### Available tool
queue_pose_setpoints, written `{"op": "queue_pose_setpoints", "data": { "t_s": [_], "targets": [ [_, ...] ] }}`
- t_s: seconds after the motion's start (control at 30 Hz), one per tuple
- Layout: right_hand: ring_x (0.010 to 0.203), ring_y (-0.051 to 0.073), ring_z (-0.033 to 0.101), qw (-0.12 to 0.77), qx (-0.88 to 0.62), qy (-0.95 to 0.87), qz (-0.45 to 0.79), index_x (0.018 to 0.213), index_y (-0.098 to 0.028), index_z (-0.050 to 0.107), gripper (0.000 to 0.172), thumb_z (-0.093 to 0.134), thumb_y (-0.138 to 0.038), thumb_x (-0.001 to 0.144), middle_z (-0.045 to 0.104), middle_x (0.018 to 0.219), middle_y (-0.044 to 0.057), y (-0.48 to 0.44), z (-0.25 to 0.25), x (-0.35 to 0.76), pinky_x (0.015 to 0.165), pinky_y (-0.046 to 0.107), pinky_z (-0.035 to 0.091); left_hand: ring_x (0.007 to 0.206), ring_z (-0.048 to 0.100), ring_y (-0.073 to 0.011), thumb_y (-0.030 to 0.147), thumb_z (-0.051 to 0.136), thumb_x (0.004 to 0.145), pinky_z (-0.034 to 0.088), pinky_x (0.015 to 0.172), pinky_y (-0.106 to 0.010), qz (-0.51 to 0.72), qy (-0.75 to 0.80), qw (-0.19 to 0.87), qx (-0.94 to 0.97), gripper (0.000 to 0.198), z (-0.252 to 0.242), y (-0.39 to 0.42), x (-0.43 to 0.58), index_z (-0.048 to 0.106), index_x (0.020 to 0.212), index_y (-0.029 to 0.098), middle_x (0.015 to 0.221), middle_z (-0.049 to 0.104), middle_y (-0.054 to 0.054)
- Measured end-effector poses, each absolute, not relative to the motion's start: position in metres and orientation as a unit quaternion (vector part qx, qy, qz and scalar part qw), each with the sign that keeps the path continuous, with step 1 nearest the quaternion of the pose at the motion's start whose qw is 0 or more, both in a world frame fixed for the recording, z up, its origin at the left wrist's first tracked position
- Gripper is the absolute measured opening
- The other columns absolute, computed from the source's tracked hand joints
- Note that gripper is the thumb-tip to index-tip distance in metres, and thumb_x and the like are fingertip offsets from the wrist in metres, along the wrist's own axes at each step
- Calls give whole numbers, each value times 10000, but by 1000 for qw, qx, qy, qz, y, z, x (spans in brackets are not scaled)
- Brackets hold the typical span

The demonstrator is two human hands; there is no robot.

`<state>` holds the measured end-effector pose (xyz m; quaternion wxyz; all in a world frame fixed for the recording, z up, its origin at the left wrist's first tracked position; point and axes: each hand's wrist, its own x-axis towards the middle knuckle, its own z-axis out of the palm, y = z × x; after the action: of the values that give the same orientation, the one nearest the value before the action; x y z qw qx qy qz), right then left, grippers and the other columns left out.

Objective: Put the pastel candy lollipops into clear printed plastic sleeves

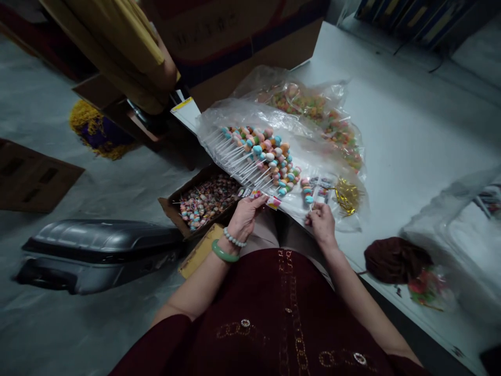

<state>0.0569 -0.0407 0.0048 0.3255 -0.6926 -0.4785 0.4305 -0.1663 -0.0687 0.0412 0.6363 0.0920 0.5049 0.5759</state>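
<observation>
head view: your left hand pinches printed wrapper at table edge. your right hand pinches one candy stick just beside it, fingers closed on stick.

progress, judged: box at your left looks well filled with wrapped candies. heap of bare sticks lies on near clear bag, so plenty looks left.

count: one box, two clear bags with far clear bag, one bunch of gold ties, one stick in hand. heap too dense to count.
</observation>
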Motion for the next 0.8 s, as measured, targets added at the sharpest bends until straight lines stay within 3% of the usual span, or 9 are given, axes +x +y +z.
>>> {"op": "queue_pose_setpoints", "data": {
  "t_s": [0.13,0.23,0.4,0.67,0.8],
  "targets": [
    [412,63,328,399,-653,-333,551,698,-178,586,208,597,-284,520,506,525,-54,-41,11,78,412,210,199,699,664,-130,211,777,711,532,654,-250,576,467,670,37,149,48,-56,-151,661,781,150,780,718,-28],
    [420,56,265,449,-631,-309,552,673,-179,609,146,617,-262,554,451,496,-66,-54,27,84,415,219,125,766,692,-149,211,697,801,549,709,-272,559,456,692,-10,61,52,-49,-147,665,806,159,807,735,-45],
    [475,78,275,481,-569,-371,555,695,-198,642,143,716,-319,672,389,508,-73,-85,51,82,453,233,190,794,703,-156,199,616,872,560,769,-300,565,462,682,-44,90,57,-45,-145,673,821,151,787,738,-50],
    [535,100,349,449,-552,-440,547,717,-210,668,111,689,-317,741,449,564,-54,-92,48,80,516,250,275,962,709,-192,225,564,909,548,862,-315,535,415,735,21,170,65,-49,-135,699,935,125,967,755,-98],
    [544,102,371,445,-549,-452,544,735,-205,673,122,684,-323,761,463,578,-49,-92,42,83,525,250,294,968,712,-215,214,545,916,541,876,-331,532,411,741,12,188,68,-51,-137,695,922,101,948,758,-120]
  ]
}}
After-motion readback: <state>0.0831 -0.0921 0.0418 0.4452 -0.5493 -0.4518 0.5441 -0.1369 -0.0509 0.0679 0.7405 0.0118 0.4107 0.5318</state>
